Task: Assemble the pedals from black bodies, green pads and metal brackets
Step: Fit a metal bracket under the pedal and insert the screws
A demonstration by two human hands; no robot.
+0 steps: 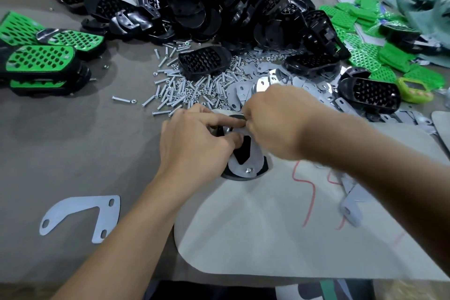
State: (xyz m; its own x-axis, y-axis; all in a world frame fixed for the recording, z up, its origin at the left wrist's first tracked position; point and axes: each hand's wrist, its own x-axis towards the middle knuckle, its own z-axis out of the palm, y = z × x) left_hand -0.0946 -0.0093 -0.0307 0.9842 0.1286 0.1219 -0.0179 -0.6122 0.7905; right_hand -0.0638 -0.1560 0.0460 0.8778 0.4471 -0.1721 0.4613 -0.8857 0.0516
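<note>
A black pedal body lies underside-up in front of me with a metal bracket on it; one screw or nut sits at the bracket's near end. My left hand grips the body and bracket on the left side, fingers curled over the edge. At the far end of the bracket, my right hand pinches something small that its fingers hide. Beyond lie loose screws and nuts, spare brackets, a heap of black bodies and green pads.
Finished green-and-black pedals are stacked at far left. A large flat metal plate lies near left. A pale sheet with red marks covers the near table. A white tool rests on it at right.
</note>
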